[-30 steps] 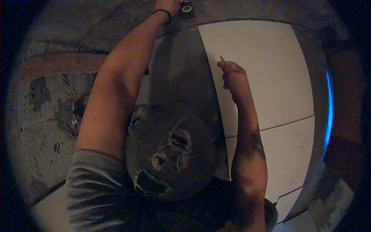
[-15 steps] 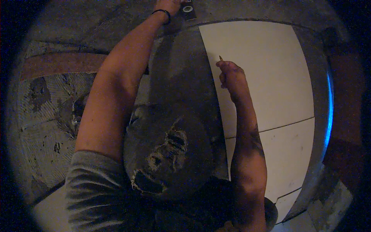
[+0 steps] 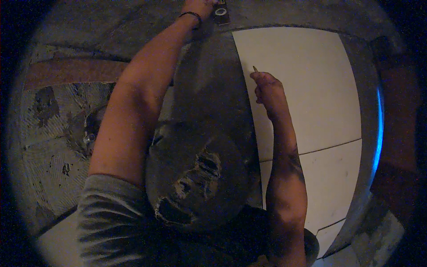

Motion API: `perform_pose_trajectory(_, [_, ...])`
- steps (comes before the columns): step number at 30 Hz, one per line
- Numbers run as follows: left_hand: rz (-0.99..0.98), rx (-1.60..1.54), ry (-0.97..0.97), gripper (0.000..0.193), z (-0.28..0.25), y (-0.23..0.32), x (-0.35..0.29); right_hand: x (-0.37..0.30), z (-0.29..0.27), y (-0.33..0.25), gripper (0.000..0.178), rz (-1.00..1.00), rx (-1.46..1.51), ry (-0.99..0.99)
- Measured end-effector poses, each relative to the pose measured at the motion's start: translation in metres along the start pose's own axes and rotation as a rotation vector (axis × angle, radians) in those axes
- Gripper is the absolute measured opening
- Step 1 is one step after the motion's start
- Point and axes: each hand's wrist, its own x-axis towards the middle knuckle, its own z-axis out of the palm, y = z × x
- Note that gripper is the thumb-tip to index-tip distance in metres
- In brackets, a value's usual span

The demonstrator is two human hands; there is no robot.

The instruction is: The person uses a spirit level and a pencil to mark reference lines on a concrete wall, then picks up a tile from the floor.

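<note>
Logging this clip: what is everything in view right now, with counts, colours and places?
Pale tiles: at least four, off-white, three in a column at right, one lower left
Pointed stick: one, yellowish-brown, in the right hand
Ring-marked object: one, dark with a pale ring, top centre
Reddish-brown strip: one, reddish-brown, upper left
Combed surface: one, grey, left
Shiny object: one, greyish, beside the left arm, kind unclear
Bright strip: one, blue, far right
Ground: dark grey, top
Bracelet: one, dark, left wrist
Torn trousers: dark grey, centre
Sleeve: one, grey, lower left
Left hand: one, bare, top edge, partly cut off
Right hand: one, bare, over the tiles
</note>
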Motion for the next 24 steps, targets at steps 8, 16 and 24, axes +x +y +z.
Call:
perform_pose_trajectory(8, [0.059,0.004,0.004,0.045,-0.002,-0.002,-0.002,0.008,0.012,0.008,0.024,-0.059,-0.030,0.000])
perform_pose_trajectory(16, [0.037,-0.015,-0.020,0.044,0.016,0.015,-0.004,0.014,-0.014,0.027,0.028,-0.098,0.009,-0.016])
perform_pose_trajectory(24, [0.022,0.028,0.015,0.041,0.024,0.016,-0.002,0.015,-0.014,0.008,0.037,0.006,0.031,0.049])
